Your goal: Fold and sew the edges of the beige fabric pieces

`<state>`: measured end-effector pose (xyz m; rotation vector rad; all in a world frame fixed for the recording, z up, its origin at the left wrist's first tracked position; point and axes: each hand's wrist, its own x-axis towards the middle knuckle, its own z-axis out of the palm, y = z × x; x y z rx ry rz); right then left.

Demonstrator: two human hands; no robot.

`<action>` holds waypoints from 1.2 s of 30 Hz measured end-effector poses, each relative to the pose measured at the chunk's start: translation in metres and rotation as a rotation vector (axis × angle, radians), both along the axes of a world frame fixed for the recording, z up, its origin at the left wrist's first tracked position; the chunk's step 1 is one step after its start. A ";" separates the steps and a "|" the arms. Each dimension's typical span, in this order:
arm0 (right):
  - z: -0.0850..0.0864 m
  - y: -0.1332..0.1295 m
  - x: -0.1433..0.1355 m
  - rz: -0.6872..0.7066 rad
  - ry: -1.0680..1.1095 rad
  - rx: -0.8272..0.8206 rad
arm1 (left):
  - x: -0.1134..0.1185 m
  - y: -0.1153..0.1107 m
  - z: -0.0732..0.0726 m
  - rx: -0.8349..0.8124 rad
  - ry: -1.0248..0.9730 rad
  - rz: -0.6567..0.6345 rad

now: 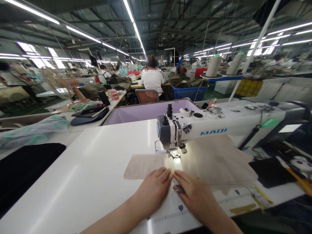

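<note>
Thin beige fabric rectangle (142, 165) looks limp, light, best edge-held flat; half-curled left hand (156, 183) touches it, half-curled right hand (196, 191) has small dark-grey object (179, 189) underneath, grips unclear.

beige fabric (145, 165), plain. sewing machine (240, 122) white, dark grey end (163, 136), blue lettering (214, 132), mint green patch (271, 123). tabletop (97, 159) white, black ruler ticks (170, 216) along near edge. bin (143, 112) lilac. thread cones (214, 67) greyish white, green tops (216, 55). crate (188, 93) blue. chair back (147, 97) reddish brown, lattice pattern. left cloth (26, 174) solid black. co-worker's top (152, 79) white.
</note>
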<state>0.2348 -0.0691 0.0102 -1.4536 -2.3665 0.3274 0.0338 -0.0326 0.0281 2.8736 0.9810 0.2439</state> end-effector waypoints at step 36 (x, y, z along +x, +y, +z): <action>0.012 0.029 -0.009 -0.071 0.054 -0.021 | -0.006 0.061 0.001 0.049 -0.112 0.022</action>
